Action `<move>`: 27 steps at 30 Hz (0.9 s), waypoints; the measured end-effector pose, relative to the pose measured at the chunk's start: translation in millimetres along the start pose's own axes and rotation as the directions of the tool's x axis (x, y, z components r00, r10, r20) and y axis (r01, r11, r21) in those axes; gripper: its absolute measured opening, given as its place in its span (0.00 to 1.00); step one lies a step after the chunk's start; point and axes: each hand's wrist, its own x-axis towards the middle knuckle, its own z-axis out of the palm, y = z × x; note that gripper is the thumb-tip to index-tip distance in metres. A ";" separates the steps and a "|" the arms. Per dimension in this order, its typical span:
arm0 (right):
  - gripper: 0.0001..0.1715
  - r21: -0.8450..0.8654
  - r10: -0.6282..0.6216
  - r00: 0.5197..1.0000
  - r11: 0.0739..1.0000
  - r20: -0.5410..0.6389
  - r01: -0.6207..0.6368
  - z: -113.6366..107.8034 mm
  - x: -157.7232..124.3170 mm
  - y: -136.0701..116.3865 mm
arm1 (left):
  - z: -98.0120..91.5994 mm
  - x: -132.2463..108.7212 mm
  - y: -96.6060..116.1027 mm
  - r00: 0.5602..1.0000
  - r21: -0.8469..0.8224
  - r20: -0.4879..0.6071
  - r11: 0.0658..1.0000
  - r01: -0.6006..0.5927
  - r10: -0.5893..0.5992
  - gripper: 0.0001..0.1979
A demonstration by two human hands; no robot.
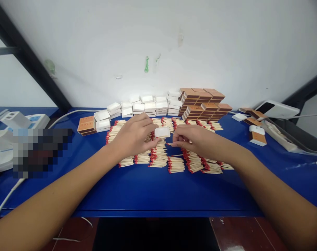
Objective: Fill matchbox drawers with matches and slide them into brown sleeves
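Observation:
Held in my left hand (137, 135) is a small white matchbox tray (162, 132), pinched at its left end between thumb and fingers. My right hand (188, 137) is just to the right of the tray, its thumb and fingers pinching a matchstick (169, 144) whose red head points left. Below and around both hands, many red-headed matches (158, 157) lie in rows on the blue table (137, 190). Parts of these rows are hidden under my hands.
White matchbox trays (149, 106) are stacked against the wall. Beside them stand piled brown matchbox sleeves (202, 101), with orange boxes (86, 124) at left. A power strip (38, 122) lies far left. Loose boxes (257, 138) and a white device (276, 108) sit at right.

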 end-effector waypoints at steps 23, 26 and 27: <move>0.12 -0.156 -0.192 0.947 0.975 -0.257 0.156 9.1 2.7 -7.0 | 1.5 0.2 11.1 0.999 -0.057 0.006 0.998 -0.037 0.037 0.12; 0.12 -0.048 -0.116 0.988 0.993 -0.101 0.112 -4.2 -3.6 -8.9 | 1.6 0.1 8.5 1.000 -0.057 -0.005 0.998 -0.029 0.029 0.12; 0.11 -0.013 -0.100 0.995 0.995 -0.023 0.099 -7.2 -5.5 -9.4 | 1.4 0.4 7.8 1.000 -0.058 -0.009 0.998 -0.026 0.025 0.12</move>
